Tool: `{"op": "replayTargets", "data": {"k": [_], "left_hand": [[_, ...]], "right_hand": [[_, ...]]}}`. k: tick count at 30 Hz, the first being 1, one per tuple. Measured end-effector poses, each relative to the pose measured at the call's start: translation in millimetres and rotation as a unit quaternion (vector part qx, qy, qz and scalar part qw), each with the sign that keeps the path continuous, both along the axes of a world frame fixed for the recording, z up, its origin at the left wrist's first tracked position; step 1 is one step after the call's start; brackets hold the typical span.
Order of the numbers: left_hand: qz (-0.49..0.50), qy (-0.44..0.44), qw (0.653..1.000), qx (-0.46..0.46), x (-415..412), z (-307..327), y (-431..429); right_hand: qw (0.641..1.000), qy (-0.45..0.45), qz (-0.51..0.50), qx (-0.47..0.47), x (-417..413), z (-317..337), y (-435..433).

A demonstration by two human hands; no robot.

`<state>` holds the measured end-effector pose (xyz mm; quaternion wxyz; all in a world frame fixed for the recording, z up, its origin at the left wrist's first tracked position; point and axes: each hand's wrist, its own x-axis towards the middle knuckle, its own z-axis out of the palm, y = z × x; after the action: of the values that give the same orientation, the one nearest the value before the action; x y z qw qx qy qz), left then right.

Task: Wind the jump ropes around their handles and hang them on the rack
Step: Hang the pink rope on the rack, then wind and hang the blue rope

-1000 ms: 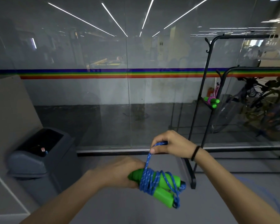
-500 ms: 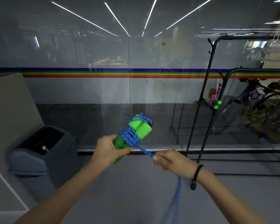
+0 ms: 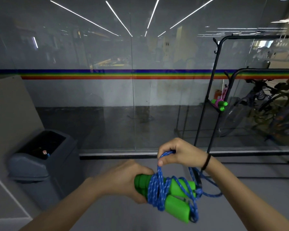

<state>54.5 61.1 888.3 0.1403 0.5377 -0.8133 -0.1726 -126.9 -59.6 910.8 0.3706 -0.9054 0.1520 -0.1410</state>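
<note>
Glass wall behind; blue rope (image 3: 154,189) round green handles (image 3: 177,199)

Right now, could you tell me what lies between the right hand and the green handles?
In the head view, only a short taut stretch of blue rope spans from the right hand to the green handles.

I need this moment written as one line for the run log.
step: winding | left hand: grips green handles | right hand: pulls blue rope up | rack: one wound rope hangs

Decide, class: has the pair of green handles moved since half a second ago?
Yes. The green handles have dropped and tipped over: earlier they stood up against the glass wall, above its black floor rail; now they lie sideways below it.
</note>
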Motion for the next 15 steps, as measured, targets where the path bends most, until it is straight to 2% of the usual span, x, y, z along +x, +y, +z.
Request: {"op": "replayTargets", "data": {"k": [2, 4, 5, 7, 10, 11, 13, 15], "left_hand": [[0.023, 0.170, 0.985, -0.001, -1, 4, 5], [0.065, 0.349, 0.935, -0.021, 0, 4, 4], [0.087, 0.412, 0.906, -0.037, 1, 3, 2], [0.146, 0.473, 0.866, -0.073, 3, 4, -5], [0.268, 0.488, 0.825, -0.099, 12, 5, -16], [0.304, 0.461, 0.827, -0.108, 16, 3, -18], [0.353, 0.330, 0.864, -0.142, 23, -5, -21], [0.365, 0.207, 0.891, -0.173, 24, -13, -21]], "right_hand": [[0.991, -0.081, -0.003, 0.105, 1, -6, 3], [0.967, -0.144, -0.084, 0.192, 1, -13, 6], [0.966, -0.128, -0.127, 0.184, 5, -16, 11], [0.984, -0.072, -0.144, 0.077, 7, -27, 12], [0.987, -0.006, -0.159, -0.032, 8, -33, 18], [0.986, 0.003, -0.155, -0.056, 7, -32, 19], [0.977, 0.061, -0.141, -0.147, 6, -30, 27], [0.951, 0.135, -0.147, -0.235, 6, -21, 38]]}}
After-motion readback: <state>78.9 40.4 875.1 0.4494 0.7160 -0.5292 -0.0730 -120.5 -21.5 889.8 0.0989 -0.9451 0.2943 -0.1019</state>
